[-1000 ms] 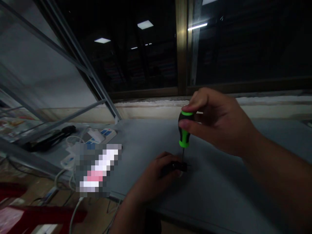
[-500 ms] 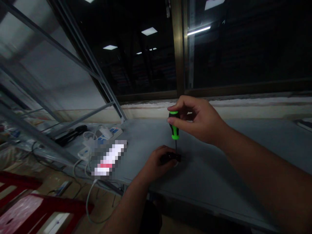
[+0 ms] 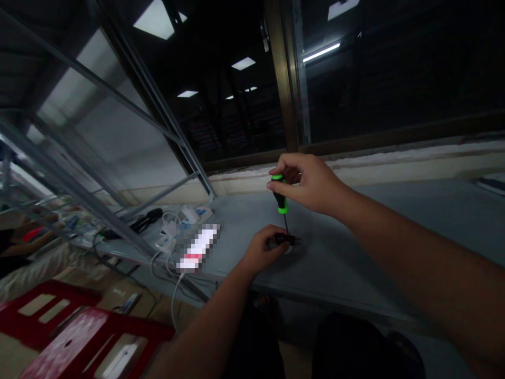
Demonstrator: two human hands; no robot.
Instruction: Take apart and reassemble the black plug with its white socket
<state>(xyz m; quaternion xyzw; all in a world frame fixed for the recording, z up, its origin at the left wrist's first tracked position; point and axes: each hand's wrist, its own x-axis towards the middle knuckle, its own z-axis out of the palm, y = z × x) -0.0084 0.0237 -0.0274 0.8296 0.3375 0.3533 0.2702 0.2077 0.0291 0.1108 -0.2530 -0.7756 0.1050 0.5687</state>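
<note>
My right hand (image 3: 311, 181) grips the top of a green and black screwdriver (image 3: 280, 201) between thumb and fingers. The screwdriver stands almost upright, leaning slightly, and its thin shaft points down. Its tip meets a small dark plug (image 3: 284, 239) with two thin prongs sticking out to the right. My left hand (image 3: 262, 250) is closed around the plug's left part, low over the grey tabletop (image 3: 339, 263). The fingers hide some of the plug, and the exact spot under the tip is too small to make out.
Left of my hands lies a pixelated phone-like device (image 3: 199, 247) with a white cable. Behind it sit power strips (image 3: 201, 215) with chargers, and a black item (image 3: 145, 220). A metal frame (image 3: 189, 158) rises at left. Red stools (image 3: 130, 337) stand below; another person's arm (image 3: 33, 242) shows far left.
The view has shifted, so the stools and another person's arm show more at left. The screwdriver leans slightly more, its top to the left. Both hands keep their holds.
</note>
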